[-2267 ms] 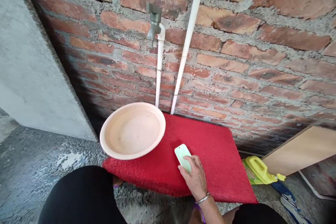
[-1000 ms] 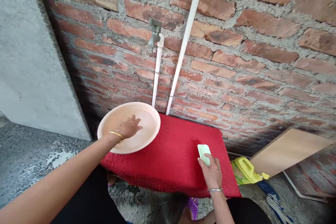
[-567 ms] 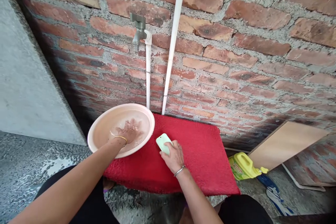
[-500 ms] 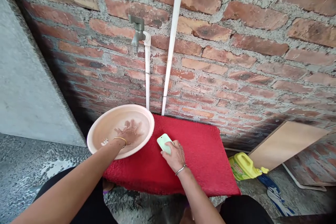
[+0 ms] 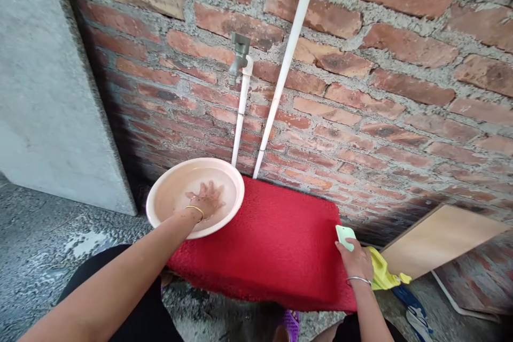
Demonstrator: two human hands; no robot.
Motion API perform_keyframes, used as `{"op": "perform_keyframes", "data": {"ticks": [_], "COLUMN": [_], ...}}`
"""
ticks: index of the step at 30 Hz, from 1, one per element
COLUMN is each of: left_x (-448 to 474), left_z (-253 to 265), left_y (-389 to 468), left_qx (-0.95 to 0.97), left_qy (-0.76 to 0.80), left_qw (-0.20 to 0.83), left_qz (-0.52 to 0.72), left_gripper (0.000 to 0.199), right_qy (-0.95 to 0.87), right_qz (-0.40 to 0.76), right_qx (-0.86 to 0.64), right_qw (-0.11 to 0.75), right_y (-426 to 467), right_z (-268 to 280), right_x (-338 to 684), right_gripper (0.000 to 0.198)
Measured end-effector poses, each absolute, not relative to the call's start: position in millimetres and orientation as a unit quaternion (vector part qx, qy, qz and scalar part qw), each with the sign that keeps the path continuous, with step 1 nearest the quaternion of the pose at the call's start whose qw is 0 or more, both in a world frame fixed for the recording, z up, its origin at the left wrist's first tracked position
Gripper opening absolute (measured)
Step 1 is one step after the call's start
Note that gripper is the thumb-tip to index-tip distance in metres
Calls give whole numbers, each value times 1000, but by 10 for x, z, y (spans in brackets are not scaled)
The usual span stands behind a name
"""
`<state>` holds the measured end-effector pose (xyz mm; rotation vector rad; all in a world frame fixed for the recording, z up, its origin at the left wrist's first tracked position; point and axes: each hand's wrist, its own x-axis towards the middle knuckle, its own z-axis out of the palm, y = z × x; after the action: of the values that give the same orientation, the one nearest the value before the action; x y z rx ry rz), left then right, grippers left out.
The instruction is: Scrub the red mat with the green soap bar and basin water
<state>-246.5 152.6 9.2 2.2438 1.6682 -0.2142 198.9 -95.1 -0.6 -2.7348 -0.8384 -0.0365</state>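
My left hand [image 5: 206, 201] lies under the water in a pale pink basin [image 5: 160, 176], fingers spread and holding nothing. The basin stands on the left end of a red pile mat [image 5: 276, 235] that covers a low surface. At the mat's right edge, my right hand [image 5: 356, 262] is closed around a pale green scrub brush [image 5: 344, 236] with rounded corners and a small hole at its far end. The brush's underside is hidden, so its bristles do not show.
A grey tap [image 5: 239, 56] on a white pipe [image 5: 241, 117] sticks out above the basin. To the right are a yellow jug [image 5: 382, 272], partly behind my right hand, a leaning board [image 5: 444, 240] and a blue-white slipper [image 5: 417, 315]. A grey slab [image 5: 60, 91] stands left.
My right hand has carried the brush rightward from the mat's middle to its right edge. My left hand stays in the water. The view has shifted and tilted slightly.
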Motion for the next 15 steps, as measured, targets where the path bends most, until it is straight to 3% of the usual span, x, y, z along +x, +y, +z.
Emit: {"op": "perform_keyframes", "data": {"ticks": [10,13,15], "left_x": [-2400,-2071,-1752], "left_z": [609,796,840], "left_y": [1332,905,510], "left_qx": [797,855,911], "left_qy": [585,500,329], "left_qw": [118,133,211], "left_qz": [-99,18,133], "left_gripper": [48,40,35], "right_qy": [-513,-534,-536], "right_qz": [-4,-5,-5], "right_qx": [-850,-839,-839], "right_qw": [115,102,94], "right_y": [149,473,619], "right_z": [97,99,101], "right_x": [713,514,431], "right_gripper": [31,32,34]}}
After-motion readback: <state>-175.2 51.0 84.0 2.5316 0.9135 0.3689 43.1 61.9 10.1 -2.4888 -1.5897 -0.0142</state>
